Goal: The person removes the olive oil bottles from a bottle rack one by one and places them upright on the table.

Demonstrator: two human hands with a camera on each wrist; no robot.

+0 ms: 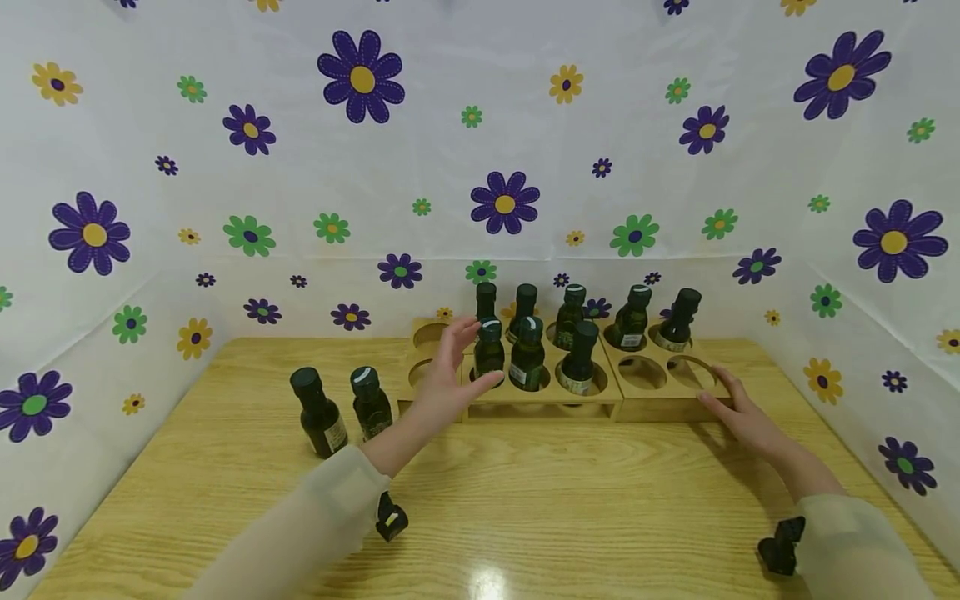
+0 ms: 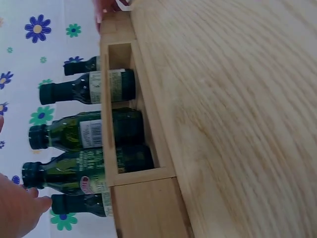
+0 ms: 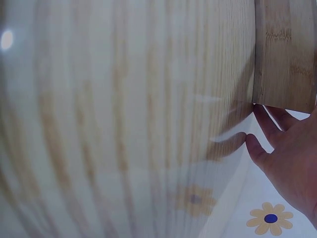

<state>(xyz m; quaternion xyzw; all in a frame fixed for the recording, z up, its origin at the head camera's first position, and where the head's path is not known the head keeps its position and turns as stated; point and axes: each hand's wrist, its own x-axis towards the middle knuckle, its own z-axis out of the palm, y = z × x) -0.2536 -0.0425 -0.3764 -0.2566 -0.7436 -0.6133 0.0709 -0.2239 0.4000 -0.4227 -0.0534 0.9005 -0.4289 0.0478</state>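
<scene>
My left hand [image 1: 445,367] is beside the left front bottle [image 1: 489,354] in the wooden bottle rack [image 1: 540,410], fingers and thumb apart. In the left wrist view, the left hand [image 2: 20,208] is by the dark bottle caps; contact with them is unclear. Several dark green bottles with black caps stand in the rack's round holes, in a front and a back row. My right hand [image 1: 750,421] rests against the rack's right end, thumb at the front corner. The right wrist view shows the right hand [image 3: 292,158] with extended fingers touching the end of the wood.
Two more bottles, one capped bottle [image 1: 321,417] and its neighbour [image 1: 370,400], stand on the wooden table [image 1: 555,500] left of the rack. Bare holes show at the rack's left end and right front. A flowered cloth [image 1: 450,150] hangs behind and at both sides.
</scene>
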